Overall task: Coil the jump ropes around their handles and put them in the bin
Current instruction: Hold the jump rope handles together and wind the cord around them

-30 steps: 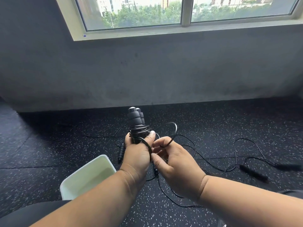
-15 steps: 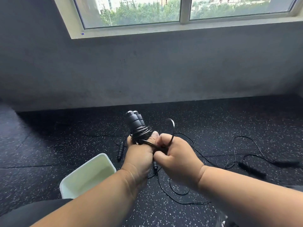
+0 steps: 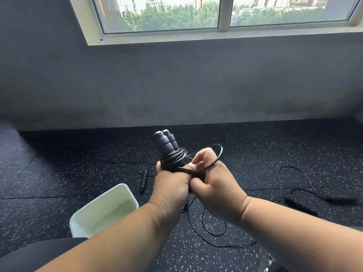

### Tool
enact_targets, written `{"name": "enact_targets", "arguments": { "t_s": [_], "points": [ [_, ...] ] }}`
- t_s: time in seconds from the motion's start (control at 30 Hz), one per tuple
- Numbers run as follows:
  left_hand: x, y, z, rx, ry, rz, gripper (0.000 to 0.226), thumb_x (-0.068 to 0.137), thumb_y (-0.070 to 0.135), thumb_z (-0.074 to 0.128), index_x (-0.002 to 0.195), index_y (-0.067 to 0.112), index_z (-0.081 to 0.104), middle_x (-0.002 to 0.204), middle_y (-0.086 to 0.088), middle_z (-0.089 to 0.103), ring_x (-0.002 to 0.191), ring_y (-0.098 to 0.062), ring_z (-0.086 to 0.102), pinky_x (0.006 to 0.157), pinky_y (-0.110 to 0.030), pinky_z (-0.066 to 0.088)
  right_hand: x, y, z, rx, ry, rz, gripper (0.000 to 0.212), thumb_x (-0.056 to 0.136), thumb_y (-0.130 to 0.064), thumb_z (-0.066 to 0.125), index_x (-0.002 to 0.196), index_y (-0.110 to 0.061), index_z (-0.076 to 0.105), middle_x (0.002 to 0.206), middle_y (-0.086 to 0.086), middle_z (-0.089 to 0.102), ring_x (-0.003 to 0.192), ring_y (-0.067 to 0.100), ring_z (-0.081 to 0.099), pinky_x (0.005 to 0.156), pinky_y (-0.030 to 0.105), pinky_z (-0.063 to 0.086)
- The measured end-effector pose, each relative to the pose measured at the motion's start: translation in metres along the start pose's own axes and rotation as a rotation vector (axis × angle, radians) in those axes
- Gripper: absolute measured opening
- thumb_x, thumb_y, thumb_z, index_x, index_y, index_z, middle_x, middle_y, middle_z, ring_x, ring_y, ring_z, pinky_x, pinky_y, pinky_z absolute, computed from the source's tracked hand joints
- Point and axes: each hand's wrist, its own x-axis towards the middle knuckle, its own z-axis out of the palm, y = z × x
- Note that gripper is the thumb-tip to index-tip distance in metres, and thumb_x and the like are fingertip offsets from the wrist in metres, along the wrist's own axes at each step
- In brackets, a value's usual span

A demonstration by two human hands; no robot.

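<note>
My left hand grips two black jump rope handles held together and pointing up, with several turns of thin black rope coiled around them just above my fist. My right hand presses against the left and pinches a loop of the same rope, which arcs over its knuckles. The slack rope hangs down to the floor below my hands. A white bin stands at the lower left, beside my left forearm.
A second jump rope handle lies on the speckled black floor left of my hands. Another rope with two black handles sprawls at the right. A grey wall under a window closes the far side.
My right hand has moved in against the left and carried the rope loop up over its knuckles. The slack on the floor has drawn in closer.
</note>
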Motion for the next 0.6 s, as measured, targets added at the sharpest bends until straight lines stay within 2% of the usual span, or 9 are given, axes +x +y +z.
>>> {"name": "enact_targets", "arguments": {
  "t_s": [0.17, 0.23, 0.27, 0.33, 0.4, 0.53, 0.6],
  "points": [
    [0.0, 0.003, -0.001, 0.005, 0.024, 0.025, 0.065, 0.059, 0.021, 0.084, 0.116, 0.001, 0.06, 0.086, -0.011, 0.074, 0.078, -0.02, 0.067, 0.08, -0.045, 0.06, 0.001, -0.005, -0.002, -0.276, 0.02, -0.052, 0.023, 0.08, -0.018, 0.062, 0.09, -0.029, 0.044, 0.066, -0.007, 0.056, 0.061, 0.013, 0.047, 0.063, 0.036, 0.041],
    [0.001, 0.004, 0.0, 0.007, 0.02, 0.033, 0.066, 0.059, 0.022, 0.086, 0.116, -0.001, 0.061, 0.088, -0.012, 0.074, 0.079, -0.02, 0.068, 0.082, -0.047, 0.06, 0.002, -0.008, -0.002, -0.375, 0.044, -0.095, 0.02, 0.083, -0.021, 0.063, 0.094, -0.027, 0.047, 0.07, -0.006, 0.059, 0.067, 0.019, 0.05, 0.066, 0.039, 0.041],
    [0.002, 0.005, 0.001, 0.009, 0.02, 0.029, 0.075, 0.055, 0.026, 0.087, 0.119, -0.002, 0.06, 0.094, -0.016, 0.076, 0.082, -0.021, 0.069, 0.086, -0.051, 0.062, 0.002, -0.008, -0.003, -0.401, 0.054, -0.117, 0.019, 0.084, -0.022, 0.063, 0.094, -0.024, 0.048, 0.071, -0.005, 0.059, 0.068, 0.021, 0.051, 0.066, 0.041, 0.041],
    [0.005, 0.004, 0.001, 0.003, 0.032, 0.034, 0.088, 0.048, 0.03, 0.087, 0.124, -0.004, 0.059, 0.102, -0.021, 0.076, 0.086, -0.023, 0.071, 0.088, -0.054, 0.063, 0.002, -0.006, -0.003, -0.41, 0.073, -0.138, 0.016, 0.085, -0.023, 0.065, 0.091, -0.022, 0.05, 0.072, -0.005, 0.06, 0.068, 0.021, 0.052, 0.066, 0.042, 0.043],
    [0.006, 0.004, 0.001, -0.01, 0.046, 0.04, 0.088, 0.047, 0.027, 0.086, 0.124, -0.005, 0.058, 0.096, -0.017, 0.076, 0.083, -0.021, 0.07, 0.082, -0.045, 0.063, 0.001, -0.002, -0.004, -0.363, 0.096, -0.142, 0.014, 0.085, -0.023, 0.067, 0.087, -0.022, 0.053, 0.073, -0.005, 0.063, 0.069, 0.019, 0.055, 0.067, 0.043, 0.046],
    [0.008, 0.0, 0.0, -0.061, 0.024, -0.003, 0.071, 0.057, 0.009, 0.079, 0.122, -0.011, 0.06, 0.09, -0.014, 0.074, 0.08, -0.022, 0.07, 0.07, -0.035, 0.06, -0.001, 0.003, -0.004, -0.313, 0.111, -0.17, 0.013, 0.084, -0.022, 0.071, 0.083, -0.024, 0.058, 0.074, -0.007, 0.063, 0.07, 0.014, 0.054, 0.068, 0.038, 0.048],
    [0.007, 0.0, -0.001, -0.075, 0.012, -0.029, 0.064, 0.057, 0.007, 0.077, 0.117, -0.01, 0.063, 0.09, -0.018, 0.073, 0.079, -0.026, 0.068, 0.068, -0.037, 0.061, 0.0, 0.005, -0.005, -0.278, 0.094, -0.166, 0.011, 0.083, -0.023, 0.068, 0.08, -0.025, 0.058, 0.071, -0.007, 0.06, 0.068, 0.013, 0.052, 0.066, 0.038, 0.047]
  ]
}}
